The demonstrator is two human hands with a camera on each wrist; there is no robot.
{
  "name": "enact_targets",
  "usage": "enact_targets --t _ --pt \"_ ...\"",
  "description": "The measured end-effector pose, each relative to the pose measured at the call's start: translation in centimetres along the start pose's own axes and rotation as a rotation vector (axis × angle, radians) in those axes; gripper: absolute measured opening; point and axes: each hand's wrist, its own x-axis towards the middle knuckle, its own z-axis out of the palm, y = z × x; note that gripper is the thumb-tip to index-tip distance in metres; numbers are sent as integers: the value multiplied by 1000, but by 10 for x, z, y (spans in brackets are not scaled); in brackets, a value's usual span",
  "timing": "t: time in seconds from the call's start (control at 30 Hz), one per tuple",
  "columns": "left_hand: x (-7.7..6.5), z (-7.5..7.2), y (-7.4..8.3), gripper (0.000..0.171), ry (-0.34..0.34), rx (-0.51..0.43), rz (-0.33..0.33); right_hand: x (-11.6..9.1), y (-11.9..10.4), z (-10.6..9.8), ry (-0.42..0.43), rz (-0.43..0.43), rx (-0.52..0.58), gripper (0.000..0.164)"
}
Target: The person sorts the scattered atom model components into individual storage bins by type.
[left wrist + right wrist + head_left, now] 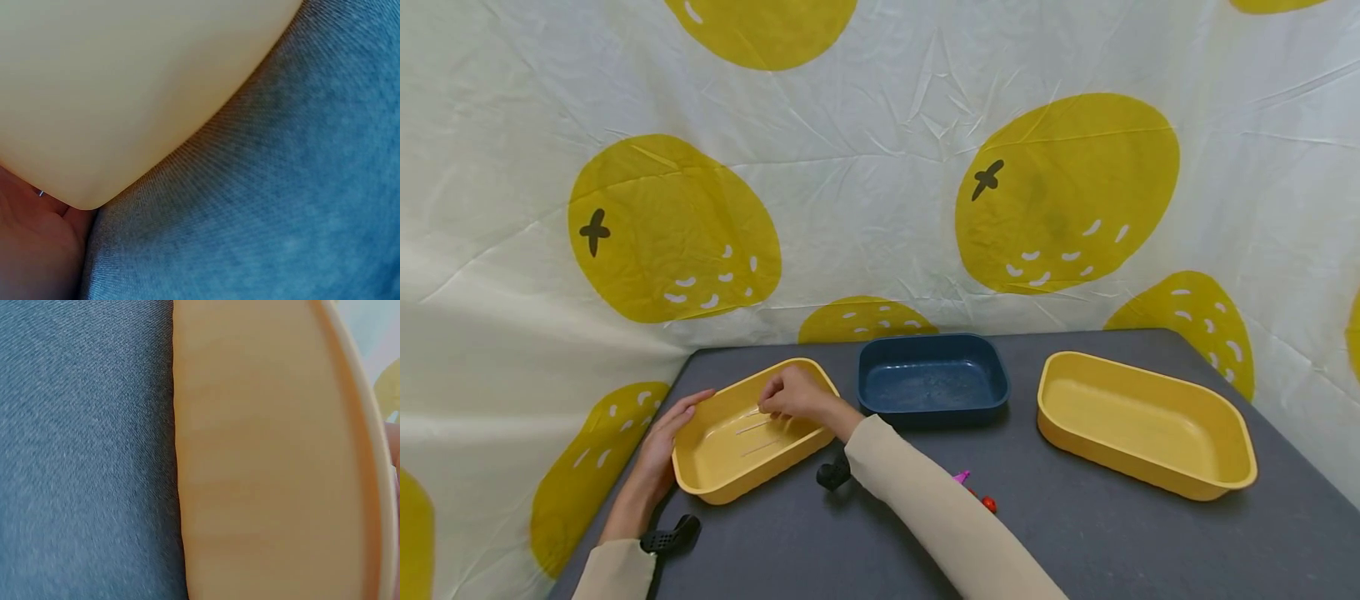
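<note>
On the left part of the table stands a yellow tray [752, 479] with thin pale sticks [754, 427] lying on its floor. My left hand [664, 442] rests along the tray's left end, its fingers extended against the rim. In the left wrist view, part of the left hand [37, 244] shows beside the tray's outer wall [125, 94]. My right hand [797, 395] reaches over the near side into the tray, fingers curled together, pinching what looks like a thin pale stick whose end barely shows. The tray's wall [269, 450] fills the right wrist view, hiding the right fingers.
A dark blue tray [932, 414] stands at the back middle, and a second yellow tray [1138, 462] to the right. Small red [989, 504] and pink objects [962, 477] lie partly behind my right forearm. A patterned white curtain [880, 225] hangs behind the grey table [1075, 542].
</note>
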Motion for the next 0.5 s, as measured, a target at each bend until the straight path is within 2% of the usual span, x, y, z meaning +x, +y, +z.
enact_targets --t 0.27,0.5 --pt "-1 1 -2 51 -2 22 23 -9 -4 -12 -70 -80 2 4" --pt "-1 2 -2 51 3 40 13 -20 -8 -22 -126 -151 -26 4"
